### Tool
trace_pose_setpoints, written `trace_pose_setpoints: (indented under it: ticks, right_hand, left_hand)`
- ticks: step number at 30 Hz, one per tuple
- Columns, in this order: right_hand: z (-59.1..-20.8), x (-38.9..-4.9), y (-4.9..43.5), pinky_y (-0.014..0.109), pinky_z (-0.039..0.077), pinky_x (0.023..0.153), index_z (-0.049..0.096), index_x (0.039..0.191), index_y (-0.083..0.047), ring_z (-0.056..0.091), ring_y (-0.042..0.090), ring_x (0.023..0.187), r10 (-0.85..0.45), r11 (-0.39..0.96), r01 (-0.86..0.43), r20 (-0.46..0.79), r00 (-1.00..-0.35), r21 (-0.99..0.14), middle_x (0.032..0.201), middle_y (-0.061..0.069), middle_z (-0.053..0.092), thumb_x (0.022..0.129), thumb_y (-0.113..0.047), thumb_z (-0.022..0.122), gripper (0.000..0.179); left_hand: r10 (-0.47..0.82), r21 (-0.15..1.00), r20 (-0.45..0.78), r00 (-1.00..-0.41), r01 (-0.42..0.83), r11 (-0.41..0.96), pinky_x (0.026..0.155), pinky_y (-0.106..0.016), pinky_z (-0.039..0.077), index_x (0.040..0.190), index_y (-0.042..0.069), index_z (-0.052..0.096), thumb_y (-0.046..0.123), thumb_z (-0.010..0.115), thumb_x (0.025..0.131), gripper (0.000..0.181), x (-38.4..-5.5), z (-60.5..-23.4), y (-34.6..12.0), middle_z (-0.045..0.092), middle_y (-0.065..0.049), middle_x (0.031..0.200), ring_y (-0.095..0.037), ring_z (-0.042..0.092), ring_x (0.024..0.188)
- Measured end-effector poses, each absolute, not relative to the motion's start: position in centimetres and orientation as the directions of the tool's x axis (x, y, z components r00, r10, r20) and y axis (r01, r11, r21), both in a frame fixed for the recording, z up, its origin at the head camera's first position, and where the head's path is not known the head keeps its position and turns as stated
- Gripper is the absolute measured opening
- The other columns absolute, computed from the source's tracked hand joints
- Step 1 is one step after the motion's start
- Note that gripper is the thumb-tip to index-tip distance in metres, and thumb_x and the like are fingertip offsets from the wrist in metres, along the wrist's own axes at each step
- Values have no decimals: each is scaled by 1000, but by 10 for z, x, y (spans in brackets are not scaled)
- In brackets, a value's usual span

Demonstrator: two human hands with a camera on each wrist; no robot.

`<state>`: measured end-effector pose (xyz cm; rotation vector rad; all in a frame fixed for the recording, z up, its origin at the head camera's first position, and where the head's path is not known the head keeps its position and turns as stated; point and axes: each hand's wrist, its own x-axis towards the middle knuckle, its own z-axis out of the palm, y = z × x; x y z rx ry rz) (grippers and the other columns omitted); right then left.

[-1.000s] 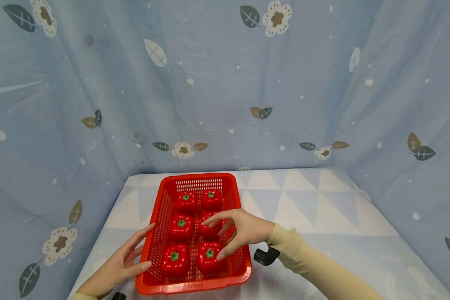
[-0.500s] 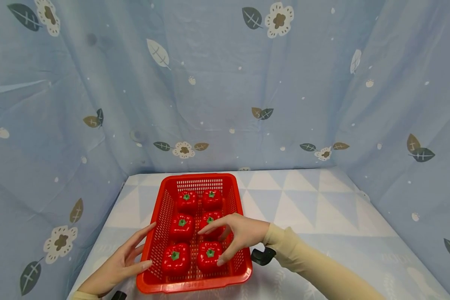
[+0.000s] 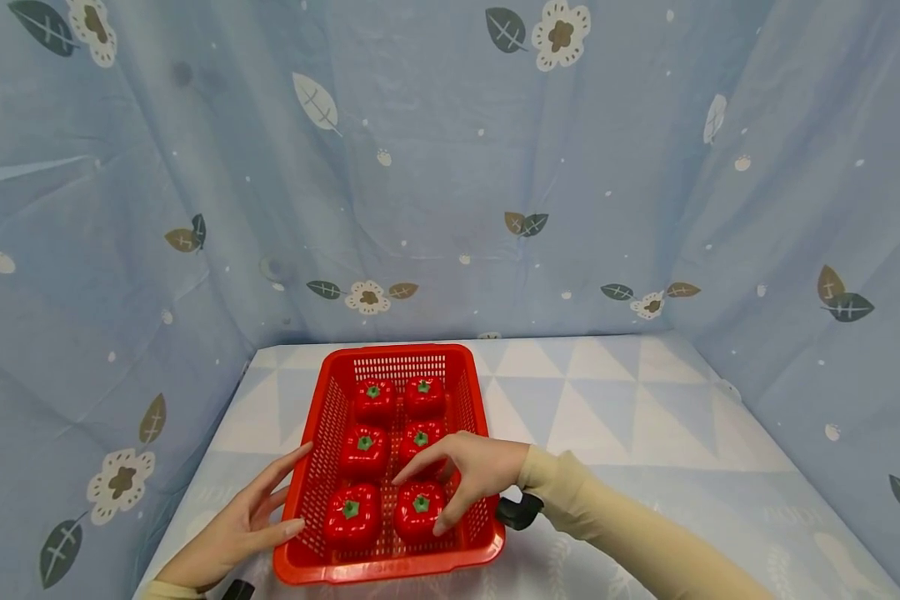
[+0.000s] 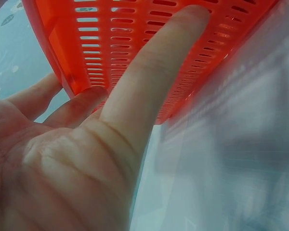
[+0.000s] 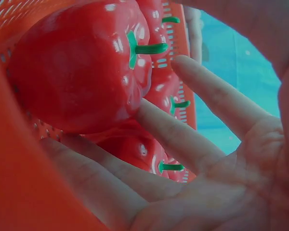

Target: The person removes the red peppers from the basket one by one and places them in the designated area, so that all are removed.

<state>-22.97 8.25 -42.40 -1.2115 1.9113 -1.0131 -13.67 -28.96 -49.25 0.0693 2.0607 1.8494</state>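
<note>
Six-sided rows aside, several glossy red bell peppers with green stems, such as the near-left pepper (image 3: pixel 352 517), lie in a red plastic basket (image 3: pixel 390 573). My right hand (image 3: pixel 480 467) reaches over the basket's right side, its spread fingers around the near-right pepper (image 3: pixel 418 510). In the head view the thumb overlaps that pepper's right side and the index finger lies just behind it. The right wrist view shows long, loose fingers beside the large pepper (image 5: pixel 82 72). My left hand (image 3: pixel 240 521) touches the basket's left side, thumb and fingers extended along the slotted wall (image 4: pixel 120 29).
The basket stands on a table with a blue and white triangle-patterned cloth (image 3: pixel 600 400). Blue floral curtains (image 3: pixel 450 167) rise behind the table and on both sides. A black wrist camera (image 3: pixel 520 511) sits at the right cuff, close to the basket's rim.
My right hand has moved slightly down and toward me, from above the middle-right pepper to around the near-right one. The left hand and the basket have stayed in place.
</note>
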Motion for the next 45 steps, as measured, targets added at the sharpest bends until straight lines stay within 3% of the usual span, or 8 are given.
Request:
trace_pose_setpoints:
  ticks: [11, 26, 45]
  right_hand:
    - [-427, -226, 77, 29, 58, 100, 69, 150, -16, 59, 7, 130, -919, 304, -382, -164, -359, -873, 146, -5, 69, 86, -11, 93, 68]
    - [-425, -231, 70, 27, 60, 90, 75, 143, -15, 63, 5, 109, -912, 340, -410, -190, -363, -846, 132, -12, 74, 85, -9, 95, 62]
    - [-426, -234, 72, 28, 60, 96, 75, 142, -12, 66, 3, 115, -921, 317, -400, -178, -346, -860, 129, -14, 76, 85, -9, 95, 61]
  left_hand:
    - [280, 967, -246, -928, -216, 136, 99, -50, 62, 175, 25, 19, 18, 75, 104, 91, -134, -496, -290, 5, -19, 181, -62, 15, 159]
    - [291, 974, -220, -931, -191, 124, 99, -49, 62, 175, 25, 19, 16, 73, 105, 89, -136, -497, -290, 5, -18, 181, -60, 16, 160]
    - [356, 980, -198, -913, -181, 81, 98, -54, 62, 176, 24, 13, 11, 66, 109, 87, -135, -497, -293, 0, -19, 181, -61, 15, 159]
